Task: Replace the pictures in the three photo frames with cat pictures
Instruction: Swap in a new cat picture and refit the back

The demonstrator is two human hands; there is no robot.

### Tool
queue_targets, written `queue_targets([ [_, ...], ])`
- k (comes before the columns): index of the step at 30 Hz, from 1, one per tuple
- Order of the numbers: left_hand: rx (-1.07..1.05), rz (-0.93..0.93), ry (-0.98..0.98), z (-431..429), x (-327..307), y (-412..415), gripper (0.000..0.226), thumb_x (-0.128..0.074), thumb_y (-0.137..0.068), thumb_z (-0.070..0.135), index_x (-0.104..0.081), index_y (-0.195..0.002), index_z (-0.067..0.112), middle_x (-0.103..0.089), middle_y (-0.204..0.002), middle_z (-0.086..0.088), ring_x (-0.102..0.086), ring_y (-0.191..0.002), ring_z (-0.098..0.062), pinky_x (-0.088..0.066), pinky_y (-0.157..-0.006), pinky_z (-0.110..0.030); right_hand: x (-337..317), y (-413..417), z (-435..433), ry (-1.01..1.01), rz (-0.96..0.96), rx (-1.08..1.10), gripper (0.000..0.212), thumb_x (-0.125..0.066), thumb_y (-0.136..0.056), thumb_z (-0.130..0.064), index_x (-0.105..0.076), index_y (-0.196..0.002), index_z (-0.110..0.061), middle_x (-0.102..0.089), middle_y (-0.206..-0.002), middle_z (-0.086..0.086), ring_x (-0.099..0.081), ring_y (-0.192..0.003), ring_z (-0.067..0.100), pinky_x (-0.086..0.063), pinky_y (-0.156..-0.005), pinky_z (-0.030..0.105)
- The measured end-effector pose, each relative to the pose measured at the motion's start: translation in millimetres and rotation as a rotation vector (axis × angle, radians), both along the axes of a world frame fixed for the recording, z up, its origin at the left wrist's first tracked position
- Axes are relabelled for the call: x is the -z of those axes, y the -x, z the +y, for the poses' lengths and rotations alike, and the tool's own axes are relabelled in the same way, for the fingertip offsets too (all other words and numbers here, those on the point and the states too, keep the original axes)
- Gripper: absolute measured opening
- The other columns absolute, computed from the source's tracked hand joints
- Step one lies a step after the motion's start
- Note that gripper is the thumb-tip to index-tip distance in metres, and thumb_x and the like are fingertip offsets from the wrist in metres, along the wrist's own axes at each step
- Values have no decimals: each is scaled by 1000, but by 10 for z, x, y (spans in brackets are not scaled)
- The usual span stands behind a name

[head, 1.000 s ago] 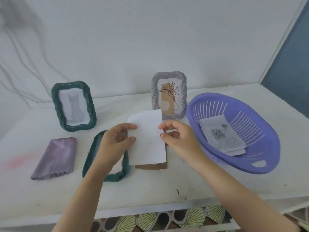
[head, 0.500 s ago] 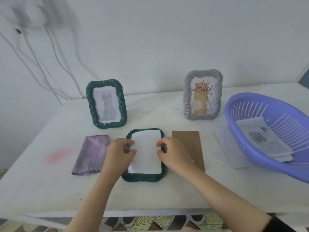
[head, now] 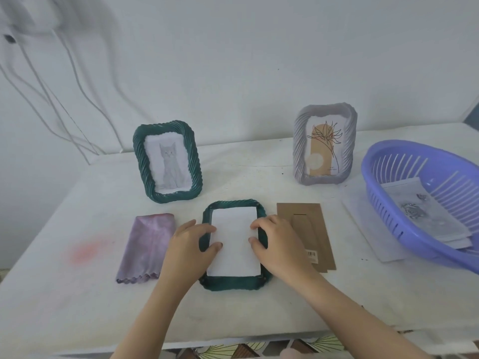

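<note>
A dark green frame point(head: 234, 282) lies face down on the table with a white sheet point(head: 233, 242) in its back opening, blank side up. My left hand point(head: 190, 246) presses the sheet's left edge and my right hand point(head: 278, 244) presses its right edge, fingers bent. A second green frame point(head: 167, 160) stands behind, showing a grey cat picture. A grey frame point(head: 324, 146) stands at the back right with a plant drawing. The brown backing board point(head: 305, 234) lies right of the open frame.
A folded purple cloth point(head: 147, 247) lies to the left. A purple plastic basket point(head: 425, 203) at the right holds printed sheets point(head: 425, 218). Another pale sheet point(head: 363, 216) lies under its near rim. Cables hang on the wall at the left.
The white sheet was held up in both hands above the table, then lowered into the back of the face-down green frame. Both hands now press its edges. The view shifted left.
</note>
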State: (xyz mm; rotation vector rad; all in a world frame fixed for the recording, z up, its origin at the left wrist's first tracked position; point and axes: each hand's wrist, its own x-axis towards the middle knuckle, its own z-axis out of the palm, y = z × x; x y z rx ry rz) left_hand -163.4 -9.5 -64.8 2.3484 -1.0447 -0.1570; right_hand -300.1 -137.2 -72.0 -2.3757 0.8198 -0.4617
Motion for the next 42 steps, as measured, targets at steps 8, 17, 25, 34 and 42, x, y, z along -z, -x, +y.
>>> queue_targets([
  [8, 18, 45, 95, 37, 87, -25, 36, -71, -77, 27, -66, -112, 20, -59, -125, 7, -46, -119, -10, -30, -94, -17, -5, -44, -69, -76, -6, 2, 31, -56, -85, -19, -55, -116, -20, -55, -119, -5, -48, -113, 13, -42, -90, 26],
  [17, 51, -37, 137, 26, 123, -71, 34, -72, -76, 25, -67, -109, 15, -64, -114, 3, -47, -113, -15, -29, -94, -19, -29, -77, -75, 23, 17, 17, 32, -55, -87, -24, -55, -119, -22, -57, -120, -9, -46, -111, 13, -38, -87, 23],
  [25, 115, 19, 138, 26, 159, -128, 46, -70, -78, 26, -57, -121, 20, -54, -129, 5, -38, -126, -12, -24, -100, -17, -35, -114, -41, 3, -4, 46, 32, -56, -87, -26, -55, -119, -23, -59, -119, -9, -46, -112, 14, -42, -90, 27],
  [34, 244, 39, 128, 89, 206, -192, 55, -61, -68, 43, -57, -121, 29, -41, -132, 20, -30, -122, 3, -23, -102, -21, 1, -118, -9, -101, -62, 87, 29, -59, -84, -24, -58, -113, -24, -60, -114, -9, -46, -111, 15, -38, -89, 24],
  [42, 221, -17, 132, 78, 241, -220, 68, -51, -64, 60, -60, -120, 23, -46, -129, 17, -33, -124, -6, -20, -105, -25, 14, -128, 1, -107, -44, 101, 29, -60, -84, -24, -58, -113, -25, -58, -116, -8, -43, -112, 14, -33, -86, 22],
])
